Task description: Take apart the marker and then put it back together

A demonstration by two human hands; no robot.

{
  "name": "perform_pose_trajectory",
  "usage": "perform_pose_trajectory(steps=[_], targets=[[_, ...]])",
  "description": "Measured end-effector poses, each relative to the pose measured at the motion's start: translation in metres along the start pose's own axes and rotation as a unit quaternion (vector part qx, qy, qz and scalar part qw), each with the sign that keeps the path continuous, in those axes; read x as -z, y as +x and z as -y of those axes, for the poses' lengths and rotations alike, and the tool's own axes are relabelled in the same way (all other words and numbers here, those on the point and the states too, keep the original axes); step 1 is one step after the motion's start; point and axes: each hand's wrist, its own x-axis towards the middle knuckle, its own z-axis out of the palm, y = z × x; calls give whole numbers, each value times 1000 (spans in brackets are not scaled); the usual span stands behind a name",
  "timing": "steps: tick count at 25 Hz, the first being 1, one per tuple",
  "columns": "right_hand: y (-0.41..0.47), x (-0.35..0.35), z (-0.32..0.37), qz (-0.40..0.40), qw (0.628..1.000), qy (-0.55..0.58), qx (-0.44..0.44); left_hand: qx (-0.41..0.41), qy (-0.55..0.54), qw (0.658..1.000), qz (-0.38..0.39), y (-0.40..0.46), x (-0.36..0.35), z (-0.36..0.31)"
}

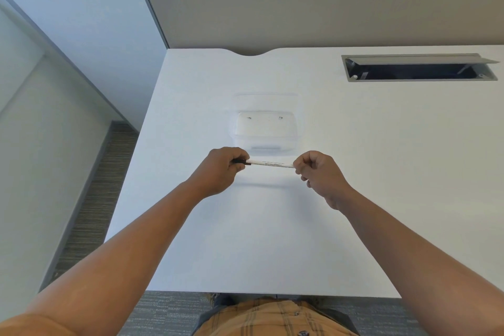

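Note:
A thin white marker (270, 164) with small black print is held level above the white desk (272, 240). My left hand (222, 169) is closed around its left end, where a black part (241, 162) shows between the fingers. My right hand (317, 172) pinches the marker's right end, which is hidden in the fingers. Whether the black part is a cap or the tip I cannot tell.
A clear plastic box (263, 128) with its lid open stands on the desk just beyond the hands. An open grey cable hatch (417, 68) is set in the desk at the back right. A grey partition panel (327, 3) rises behind the desk.

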Motion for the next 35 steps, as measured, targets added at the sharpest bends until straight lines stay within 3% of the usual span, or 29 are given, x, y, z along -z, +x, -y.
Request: perform_pose_trajectory(steps=[5, 14, 35], targets=[[13, 1, -18, 8, 999, -40, 33, 26, -7, 999, -27, 9, -17, 21], [47, -12, -44, -36, 962, -249, 102, 58, 57, 996, -36, 34, -43, 43], [55, -17, -51, -40, 960, -265, 82, 56, 46, 997, -14, 44, -41, 51]])
